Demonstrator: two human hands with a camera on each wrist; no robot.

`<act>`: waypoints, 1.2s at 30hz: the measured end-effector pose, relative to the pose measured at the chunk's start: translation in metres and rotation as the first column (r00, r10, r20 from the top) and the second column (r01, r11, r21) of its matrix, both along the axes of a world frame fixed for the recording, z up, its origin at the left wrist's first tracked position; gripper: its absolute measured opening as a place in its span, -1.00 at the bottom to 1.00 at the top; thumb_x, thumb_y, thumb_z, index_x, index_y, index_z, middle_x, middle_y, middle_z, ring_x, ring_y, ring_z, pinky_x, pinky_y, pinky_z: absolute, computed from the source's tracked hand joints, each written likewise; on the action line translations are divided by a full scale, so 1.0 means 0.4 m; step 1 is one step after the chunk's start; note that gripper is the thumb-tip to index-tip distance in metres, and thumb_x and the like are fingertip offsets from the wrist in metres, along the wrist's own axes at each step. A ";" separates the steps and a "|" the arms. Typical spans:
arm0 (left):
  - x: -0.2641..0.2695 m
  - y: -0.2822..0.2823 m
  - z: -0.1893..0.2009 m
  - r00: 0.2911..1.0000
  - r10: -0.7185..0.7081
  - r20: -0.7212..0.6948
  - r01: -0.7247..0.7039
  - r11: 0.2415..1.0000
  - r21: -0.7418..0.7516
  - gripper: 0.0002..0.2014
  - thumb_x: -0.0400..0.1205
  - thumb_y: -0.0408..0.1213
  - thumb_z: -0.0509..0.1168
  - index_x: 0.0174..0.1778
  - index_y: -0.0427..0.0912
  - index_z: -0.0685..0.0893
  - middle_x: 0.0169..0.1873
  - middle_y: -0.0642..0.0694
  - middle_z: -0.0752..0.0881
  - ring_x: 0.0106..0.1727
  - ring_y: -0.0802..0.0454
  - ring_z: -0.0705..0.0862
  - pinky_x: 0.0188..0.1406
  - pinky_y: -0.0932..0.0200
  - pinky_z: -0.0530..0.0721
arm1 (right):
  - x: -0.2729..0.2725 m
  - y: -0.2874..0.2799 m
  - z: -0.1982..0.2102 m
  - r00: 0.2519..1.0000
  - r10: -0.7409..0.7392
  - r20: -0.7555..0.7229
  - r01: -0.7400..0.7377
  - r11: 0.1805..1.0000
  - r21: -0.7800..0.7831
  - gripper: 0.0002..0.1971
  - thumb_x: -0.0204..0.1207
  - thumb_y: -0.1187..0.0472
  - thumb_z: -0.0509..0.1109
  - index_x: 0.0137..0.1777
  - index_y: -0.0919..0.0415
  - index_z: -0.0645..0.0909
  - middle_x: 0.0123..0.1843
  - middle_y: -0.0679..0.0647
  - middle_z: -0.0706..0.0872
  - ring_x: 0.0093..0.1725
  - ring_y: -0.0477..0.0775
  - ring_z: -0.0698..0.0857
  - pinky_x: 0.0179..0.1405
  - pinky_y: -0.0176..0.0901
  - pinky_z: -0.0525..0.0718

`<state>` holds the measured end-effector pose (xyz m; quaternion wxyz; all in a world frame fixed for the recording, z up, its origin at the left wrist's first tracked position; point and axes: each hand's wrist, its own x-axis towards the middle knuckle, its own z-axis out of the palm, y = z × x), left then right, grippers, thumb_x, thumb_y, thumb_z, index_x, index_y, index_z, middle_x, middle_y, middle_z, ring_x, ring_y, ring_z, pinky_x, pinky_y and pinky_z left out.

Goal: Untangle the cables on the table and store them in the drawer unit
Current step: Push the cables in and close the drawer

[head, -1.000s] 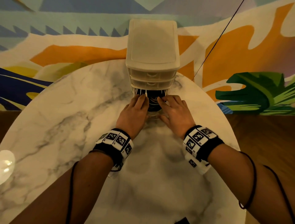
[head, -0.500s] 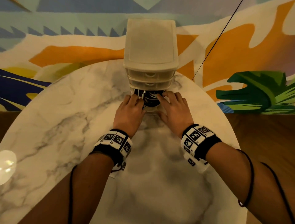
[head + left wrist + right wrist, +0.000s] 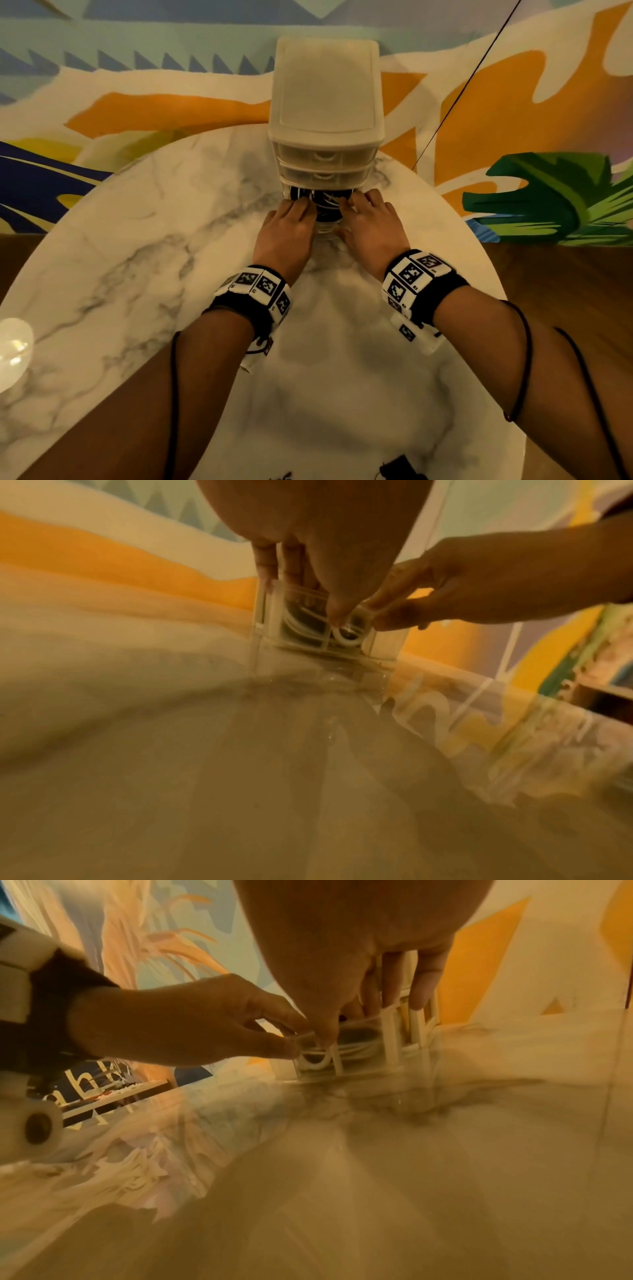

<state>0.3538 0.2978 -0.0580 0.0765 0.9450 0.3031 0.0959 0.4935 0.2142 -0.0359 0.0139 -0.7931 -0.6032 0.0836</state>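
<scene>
A white three-drawer unit (image 3: 325, 85) stands at the far side of the marble table (image 3: 137, 274). Its clear bottom drawer (image 3: 327, 228) sticks out a little, with black and white cables (image 3: 325, 205) coiled inside. My left hand (image 3: 298, 209) has its fingers over the drawer's front rim on the left and its thumb against the front wall. My right hand (image 3: 359, 209) holds the right side the same way. In the left wrist view a white cable loop (image 3: 347, 639) shows through the drawer front (image 3: 274, 631). The right wrist view shows the white cable loop (image 3: 315, 1064) behind the clear wall (image 3: 359, 1066).
The two upper drawers (image 3: 323, 161) are closed. A glassy rounded object (image 3: 13, 346) sits at the table's left edge and a small black item (image 3: 400, 471) at its near edge. A thin black cord (image 3: 462, 85) runs up the painted wall.
Both hands have moved forward toward the unit, and the bottom drawer has slid further in, so less of it and its cables shows.
</scene>
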 end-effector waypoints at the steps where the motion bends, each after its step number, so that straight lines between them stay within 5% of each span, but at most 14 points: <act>1: 0.000 -0.002 0.003 1.000 -0.005 -0.023 0.005 1.000 0.015 -0.68 0.43 -0.39 0.43 0.10 -0.34 0.67 0.08 -0.24 0.70 0.05 -0.25 0.66 -0.16 -0.02 0.65 | 0.000 0.002 0.002 1.000 0.006 0.002 -0.006 1.000 -0.001 -0.55 0.57 0.05 0.29 0.38 0.27 0.49 0.35 0.17 0.50 0.35 0.26 0.39 0.14 0.10 0.48; 6: 0.026 0.019 0.026 0.995 0.013 -0.100 -0.017 0.999 -0.039 -0.63 0.61 -0.38 0.19 0.35 -0.31 0.53 0.34 -0.25 0.56 0.29 -0.28 0.54 0.14 -0.14 0.55 | 0.010 0.035 0.012 1.000 -0.023 0.008 0.023 1.000 0.016 -0.57 0.55 0.05 0.32 0.36 0.26 0.52 0.32 0.15 0.51 0.35 0.24 0.38 0.15 0.07 0.55; 11: -0.016 0.010 0.017 0.991 0.079 0.104 -0.080 0.997 0.005 -0.77 0.47 -0.42 0.37 0.04 -0.34 0.63 0.06 -0.36 0.61 -0.09 -0.35 0.63 -0.23 -0.11 0.69 | -0.004 0.019 -0.003 0.992 -0.093 -0.087 0.106 0.981 0.160 -0.63 0.43 0.16 0.44 0.23 0.24 0.62 0.25 0.22 0.53 0.21 0.31 0.48 0.07 0.15 0.56; 14: -0.032 0.001 0.012 0.950 0.218 0.224 -0.218 0.976 -0.024 -0.77 0.44 -0.35 0.37 0.00 -0.32 0.65 -0.01 -0.33 0.61 -0.04 -0.32 0.58 -0.12 -0.13 0.63 | -0.003 0.014 -0.014 0.990 -0.106 -0.098 0.124 0.972 0.200 -0.60 0.40 0.13 0.48 0.23 0.20 0.63 0.23 0.22 0.55 0.19 0.32 0.50 0.04 0.17 0.57; 19: -0.039 -0.061 0.001 0.972 0.164 0.166 -0.151 0.984 -0.092 -0.67 0.48 -0.31 0.36 0.16 -0.27 0.64 0.19 -0.26 0.63 0.17 -0.26 0.59 -0.01 -0.07 0.62 | -0.010 -0.005 -0.025 0.980 -0.129 -0.152 0.170 0.940 0.295 -0.66 0.40 0.11 0.48 0.16 0.20 0.63 0.12 0.21 0.59 0.10 0.27 0.55 -0.02 0.11 0.60; 21: -0.047 -0.053 0.008 0.875 0.415 0.252 -0.335 0.891 -0.305 -0.75 0.52 -0.30 0.35 0.10 -0.25 0.64 0.15 -0.23 0.60 0.12 -0.22 0.59 -0.05 -0.01 0.61 | -0.013 -0.025 -0.032 0.932 -0.210 -0.296 0.306 0.892 0.331 -0.78 0.45 0.05 0.46 -0.10 0.19 0.58 -0.09 0.14 0.60 -0.09 0.16 0.55 -0.16 -0.02 0.53; 23: -0.045 -0.032 0.022 0.750 0.595 0.289 -0.453 0.780 -0.431 -0.83 0.55 -0.27 0.33 0.01 -0.24 0.64 0.06 -0.21 0.59 0.01 -0.21 0.61 -0.14 0.05 0.57 | -0.014 -0.033 -0.044 0.841 -0.308 -0.445 0.440 0.868 0.231 -0.68 0.49 -0.03 0.40 -0.32 0.17 0.46 -0.30 0.04 0.56 -0.27 0.09 0.50 -0.29 -0.09 0.44; 26: -0.015 -0.021 0.041 0.854 0.404 0.329 -0.331 0.908 -0.256 -0.77 0.52 -0.32 0.28 0.07 -0.28 0.66 0.06 -0.23 0.64 0.05 -0.21 0.60 -0.08 0.02 0.57 | -0.013 -0.029 -0.057 0.829 -0.307 -0.467 0.426 0.888 0.173 -0.63 0.53 -0.06 0.34 -0.36 0.20 0.48 -0.34 0.06 0.57 -0.29 0.12 0.52 -0.32 -0.05 0.46; 28: 0.006 -0.015 0.038 0.942 0.258 0.215 -0.233 0.963 -0.135 -0.67 0.49 -0.30 0.23 0.16 -0.28 0.65 0.11 -0.23 0.66 0.13 -0.27 0.57 0.01 -0.07 0.56 | -0.014 -0.024 -0.061 0.834 -0.298 -0.465 0.414 0.894 0.170 -0.63 0.54 -0.06 0.33 -0.33 0.23 0.53 -0.30 0.09 0.61 -0.25 0.13 0.55 -0.28 -0.01 0.51; 32: 0.015 -0.017 0.016 0.974 0.225 -0.029 -0.227 0.962 -0.151 -0.56 0.54 -0.23 0.23 0.35 -0.22 0.54 0.39 -0.18 0.51 0.43 -0.25 0.39 0.23 -0.16 0.48 | -0.013 -0.023 -0.065 0.829 -0.302 -0.471 0.435 0.878 0.202 -0.65 0.55 -0.04 0.34 -0.28 0.25 0.60 -0.26 0.12 0.67 -0.21 0.12 0.58 -0.22 -0.02 0.53; 36: 0.025 -0.025 0.011 0.971 0.218 -0.095 -0.234 0.942 -0.238 -0.40 0.61 -0.15 0.15 0.58 -0.17 0.20 0.60 -0.15 0.22 0.61 -0.22 0.12 0.47 -0.15 0.27 | -0.006 0.005 -0.063 0.826 -0.301 -0.476 0.437 0.876 0.205 -0.68 0.56 -0.01 0.32 -0.30 0.21 0.56 -0.25 0.08 0.63 -0.23 0.11 0.56 -0.26 -0.08 0.47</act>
